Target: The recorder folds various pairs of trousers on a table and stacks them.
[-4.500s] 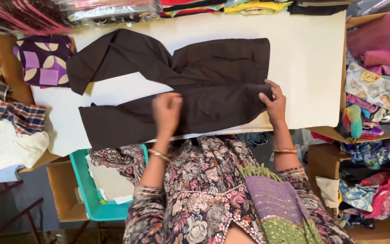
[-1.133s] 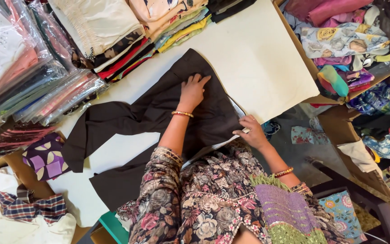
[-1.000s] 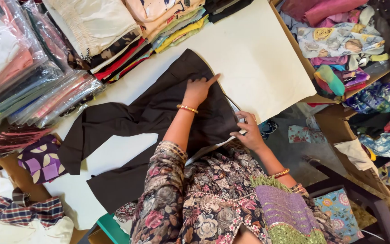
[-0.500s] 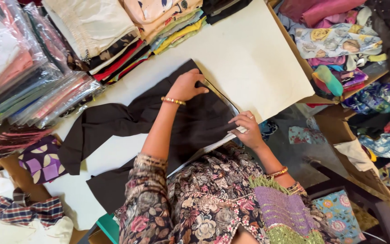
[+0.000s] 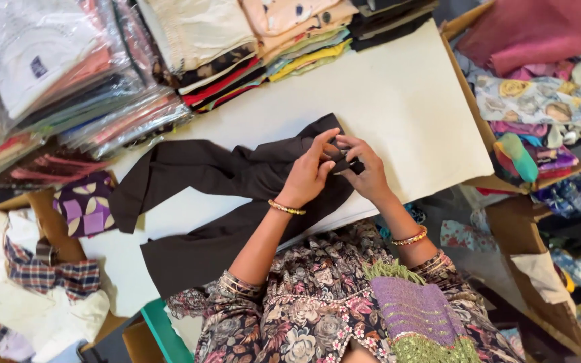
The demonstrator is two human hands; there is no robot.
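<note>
Both hands, the left hand (image 5: 309, 176) and right hand (image 5: 364, 169), pinch the waist end of the dark trousers (image 5: 216, 202), lifting it for a fold. The legs stay flat on the white tabletop (image 5: 398, 107), which keeps them smooth.

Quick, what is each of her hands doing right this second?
Left hand: fingers closed, pinching the waist end of the dark brown trousers.
Right hand: also closed on the same end of the trousers.

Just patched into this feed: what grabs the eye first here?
Both hands, left hand and right hand, pinch the waist end of dark trousers spread on a white table. Stacks of folded clothes line its far edge; colourful fabrics fill the shelf at right.
</note>
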